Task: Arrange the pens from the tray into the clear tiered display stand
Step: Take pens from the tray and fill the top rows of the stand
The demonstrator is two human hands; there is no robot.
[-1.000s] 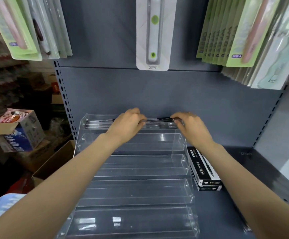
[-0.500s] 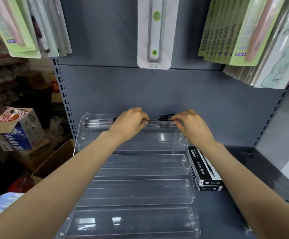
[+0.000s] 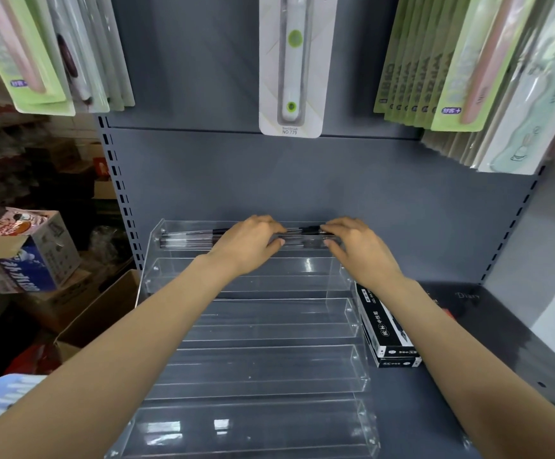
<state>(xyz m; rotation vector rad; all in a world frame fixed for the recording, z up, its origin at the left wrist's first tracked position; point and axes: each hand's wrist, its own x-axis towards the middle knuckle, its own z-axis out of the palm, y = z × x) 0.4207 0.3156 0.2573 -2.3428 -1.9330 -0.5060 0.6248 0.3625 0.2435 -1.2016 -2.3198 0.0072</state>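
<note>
Both our hands, left (image 3: 248, 248) and right (image 3: 357, 250), curl their grip on the pens (image 3: 200, 234) in the top tier of the stand (image 3: 253, 369), at the shelf's (image 3: 435, 409) back edge. Black boxes (image 3: 387, 329) lie just beside the stand's right side.

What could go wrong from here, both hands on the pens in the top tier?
1. Both hands, left hand and right hand, work the pens in the top tier; one could roll over the low front lip into the tiers below.
2. Pushing at the top of the clear display stand may shift it.
3. The right forearm passes over the black pen boxes and could knock them.
</note>
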